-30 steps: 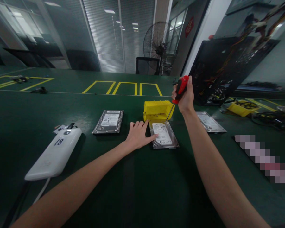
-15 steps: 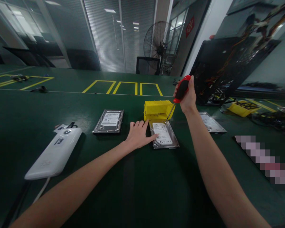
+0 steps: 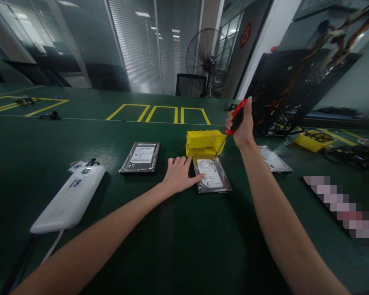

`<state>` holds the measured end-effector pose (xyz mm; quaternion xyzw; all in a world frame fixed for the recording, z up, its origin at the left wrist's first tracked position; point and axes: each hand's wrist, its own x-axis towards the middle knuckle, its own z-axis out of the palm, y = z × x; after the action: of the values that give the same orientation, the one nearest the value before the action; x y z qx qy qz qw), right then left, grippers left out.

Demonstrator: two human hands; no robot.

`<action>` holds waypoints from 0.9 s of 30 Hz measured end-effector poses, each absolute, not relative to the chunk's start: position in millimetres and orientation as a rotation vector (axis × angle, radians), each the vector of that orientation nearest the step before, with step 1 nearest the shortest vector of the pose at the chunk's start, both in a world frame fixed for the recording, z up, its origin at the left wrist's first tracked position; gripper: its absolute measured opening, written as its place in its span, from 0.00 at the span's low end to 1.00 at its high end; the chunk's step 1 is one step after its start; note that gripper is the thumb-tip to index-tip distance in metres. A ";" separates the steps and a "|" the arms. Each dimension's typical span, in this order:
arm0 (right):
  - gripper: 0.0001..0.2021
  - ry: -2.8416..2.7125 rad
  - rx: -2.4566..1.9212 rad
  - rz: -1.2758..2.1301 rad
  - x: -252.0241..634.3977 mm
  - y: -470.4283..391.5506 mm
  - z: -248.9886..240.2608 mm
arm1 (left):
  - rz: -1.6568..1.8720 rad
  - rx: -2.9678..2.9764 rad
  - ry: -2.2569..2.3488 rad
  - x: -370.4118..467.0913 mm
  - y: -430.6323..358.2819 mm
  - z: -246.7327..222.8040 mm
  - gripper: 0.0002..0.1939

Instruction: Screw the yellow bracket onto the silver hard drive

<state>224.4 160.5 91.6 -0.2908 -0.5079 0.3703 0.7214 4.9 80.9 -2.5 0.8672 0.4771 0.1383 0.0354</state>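
In front of me a silver hard drive [image 3: 210, 174] lies label side up on the green table. My left hand [image 3: 178, 175] rests at its left side, fingers spread, the thumb on the label's edge. My right hand [image 3: 242, 123] is wrapped round the handle of a red and black screwdriver [image 3: 237, 116]. The screwdriver slants down to the left, its tip at the drive's far right corner. Just behind the drive a yellow plastic bin [image 3: 204, 143] lies with its open side towards me.
A second hard drive [image 3: 140, 157] lies to the left, a third one [image 3: 274, 159] behind my right forearm. A white device marked 18 [image 3: 69, 198] with a cable is at far left. A black computer case [image 3: 283, 90] and another yellow bin [image 3: 314, 140] stand at right.
The screwdriver handle has turned a little in my right hand, showing its red and black sides differently. My left hand and the hard drive stay where they were.
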 end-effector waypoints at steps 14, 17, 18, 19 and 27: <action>0.24 -1.039 -0.688 0.731 236.0 168.1 90.1 | 0.410 2.654 1.468 3.4 80.3 -1.3 0.49; 0.23 -1.054 -0.639 0.739 235.4 165.6 91.7 | 0.414 2.647 1.466 3.3 80.2 -1.9 0.49; 0.22 -1.057 -0.620 0.743 234.2 164.4 92.5 | 0.418 2.644 1.465 3.4 80.3 -2.0 0.49; 0.23 -1.056 -0.610 0.748 232.8 163.2 93.2 | 0.422 2.642 1.465 3.4 80.3 -2.2 0.49; 0.20 -1.057 -0.700 0.648 221.6 160.7 94.2 | 0.428 2.629 1.455 2.7 80.0 -2.0 0.50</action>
<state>221.6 160.7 94.2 -0.3213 -0.4850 0.2973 0.7571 2.7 80.0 -2.0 0.8651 0.4786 0.1407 0.0532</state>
